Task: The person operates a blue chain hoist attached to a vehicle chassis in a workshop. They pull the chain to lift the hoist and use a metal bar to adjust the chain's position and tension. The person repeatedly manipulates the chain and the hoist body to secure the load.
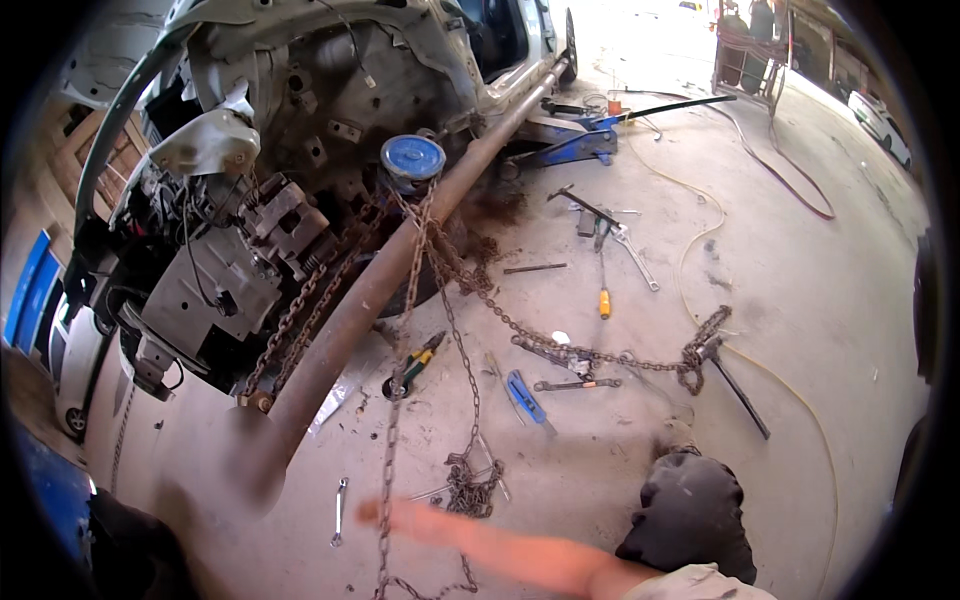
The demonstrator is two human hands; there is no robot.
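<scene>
My right arm reaches in from the lower right, and its blurred hand (pixel 374 512) is at a hanging hand chain (pixel 390 455). The chain crosses in front of the hand, whose fingers are smeared, so I cannot make out a grip. My left hand is not in view. Above, a chain hoist with a round blue cover (pixel 413 158) rests by a long rusty pipe (pixel 370 270) that slants along the stripped car body (pixel 320 90). Heavier load chain (pixel 310 310) runs down beside the pipe. A small wrench (pixel 340 512) lies left of the hand, and a heap of chain (pixel 474 488) to its right.
Tools lie about the concrete floor: a blue utility knife (pixel 525 396), green-and-yellow snips (pixel 414 366), a double-ended wrench (pixel 577 385), a yellow-handled screwdriver (pixel 604 300) and a hammer (pixel 735 385). A blue floor jack (pixel 570 145) stands beyond. A pale hose (pixel 700 300) winds along the right.
</scene>
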